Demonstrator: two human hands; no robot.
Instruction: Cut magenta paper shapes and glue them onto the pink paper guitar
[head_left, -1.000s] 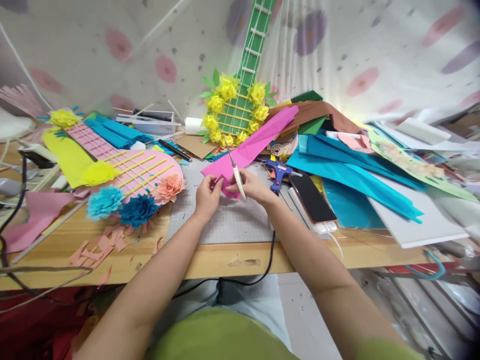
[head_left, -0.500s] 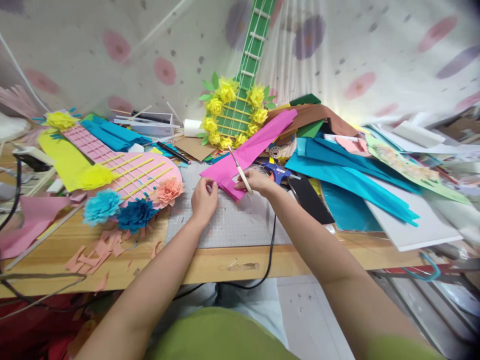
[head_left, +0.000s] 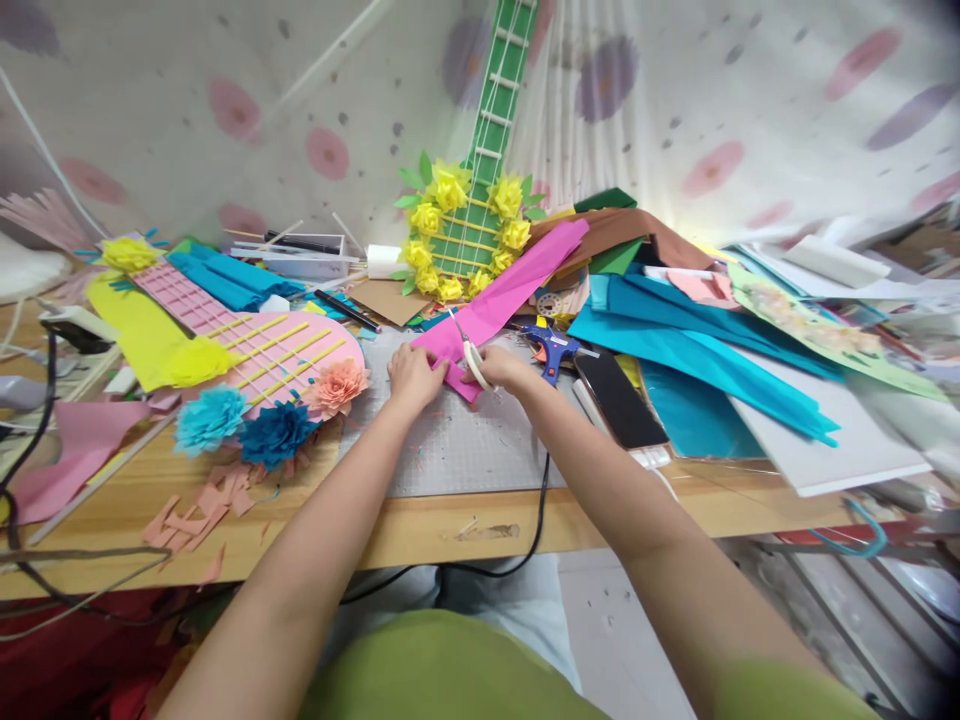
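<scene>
A long sheet of magenta crepe paper point(head_left: 517, 285) slants from the front of the green guitar down to the grey cutting mat point(head_left: 465, 450). My left hand point(head_left: 415, 378) is closed on its near end, fingertips pinching the paper. White-handled scissors point(head_left: 474, 362) hang from my right hand point(head_left: 501, 368), their blades pointing away over the paper. The right fingers are also at the folded near end of the sheet, partly hidden by the scissor handle. Behind stands a green paper guitar point(head_left: 471, 240) ringed with yellow flowers.
Left lies a pink paper guitar point(head_left: 262, 350) with paper flowers and peach scraps point(head_left: 206, 505) in front. To the right are a blue glue gun point(head_left: 551, 348), a black phone point(head_left: 621, 400) and blue crepe paper point(head_left: 705, 350). A black cable point(head_left: 541, 510) crosses the table edge.
My left hand has moved forward onto the paper's near end, which now looks folded into a narrower strip. The right hand keeps the scissors, and the view has shifted slightly.
</scene>
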